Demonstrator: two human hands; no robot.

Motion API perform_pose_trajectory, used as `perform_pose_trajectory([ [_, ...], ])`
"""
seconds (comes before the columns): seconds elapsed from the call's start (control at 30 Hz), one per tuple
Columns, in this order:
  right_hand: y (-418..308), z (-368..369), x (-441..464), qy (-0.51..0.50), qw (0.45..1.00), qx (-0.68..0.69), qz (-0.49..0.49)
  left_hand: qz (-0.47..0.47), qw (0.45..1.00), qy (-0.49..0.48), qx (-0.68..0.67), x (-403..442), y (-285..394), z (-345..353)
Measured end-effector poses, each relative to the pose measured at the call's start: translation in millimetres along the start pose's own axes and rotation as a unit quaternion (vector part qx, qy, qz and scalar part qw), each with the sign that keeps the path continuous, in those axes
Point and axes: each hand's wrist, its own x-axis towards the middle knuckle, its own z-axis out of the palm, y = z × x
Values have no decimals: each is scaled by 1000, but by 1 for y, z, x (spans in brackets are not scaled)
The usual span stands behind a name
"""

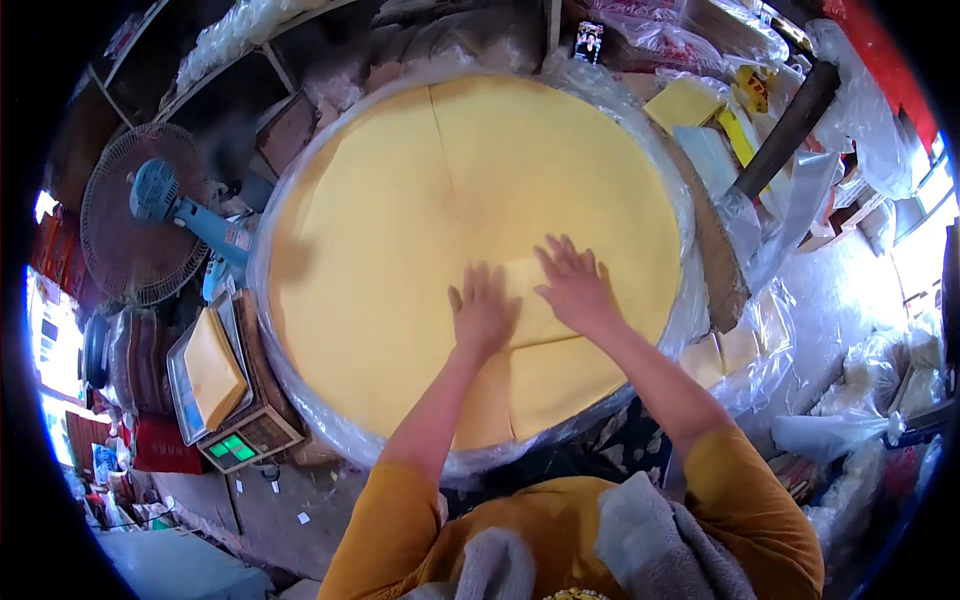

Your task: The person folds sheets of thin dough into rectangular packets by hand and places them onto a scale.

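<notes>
With the table as the dial and twelve at the top of the view, a large round table (340, 437), its rim wrapped in clear plastic, fills the centre. Smooth yellow sheeting (370, 220) covers nearly all of its top, with a seam at twelve and a straight edge between four and five, folded or cut, hard to tell. It looks light, thin and soft, likely to crease easily and perhaps tear if tugged; that straight edge seems the best place to take hold, fingers spread wide. At nine stands a blue fan (150, 215); at eight, a scale (250, 437) bears a folded yellow stack (213, 370). The person's hands are apart and clamped on nothing, palms down against the sheeting: the left hand (484, 312), blurred, just below centre towards six, the right hand (577, 290) towards four, fingers fanned. Smallest, a phone (589, 42) stands at one, beyond the rim.
</notes>
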Motion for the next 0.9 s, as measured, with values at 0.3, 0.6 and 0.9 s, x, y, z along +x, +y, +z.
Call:
perform_pose_trajectory([
  [0.3,23,61,5,-17,999,-21,-37,38,997,45,46,3,-2,10],
  [0.6,64,54,-84,-41,959,198,197,-88,992,-93,8,-26,1,-35],
  [0.9,-32,62,-96,-46,710,691,130,-240,793,-20,-559,-120,-8,-34],
])
